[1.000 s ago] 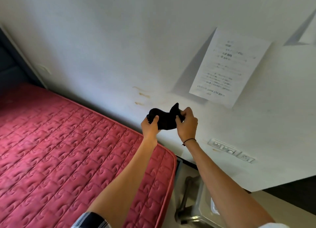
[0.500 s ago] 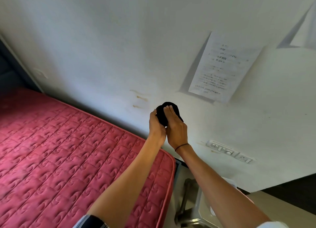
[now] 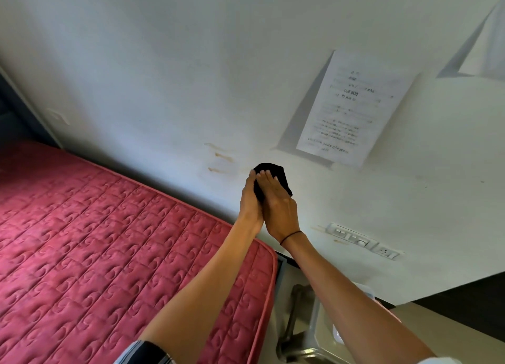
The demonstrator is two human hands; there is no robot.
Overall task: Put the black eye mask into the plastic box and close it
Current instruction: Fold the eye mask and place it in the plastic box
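Hands meet in front of me, raised before the white wall (image 3: 164, 63). My left hand (image 3: 250, 199) and my right hand (image 3: 278, 202) press together with the black eye mask (image 3: 273, 172) squeezed flat between the palms; only its upper part shows above the fingers. A thin dark band (image 3: 291, 235) sits on the right wrist. Behind the hands a printed paper (image 3: 352, 109) hangs on the wall, and sockets (image 3: 363, 240) are lower right. Below left lies the red quilted mattress (image 3: 109, 240).
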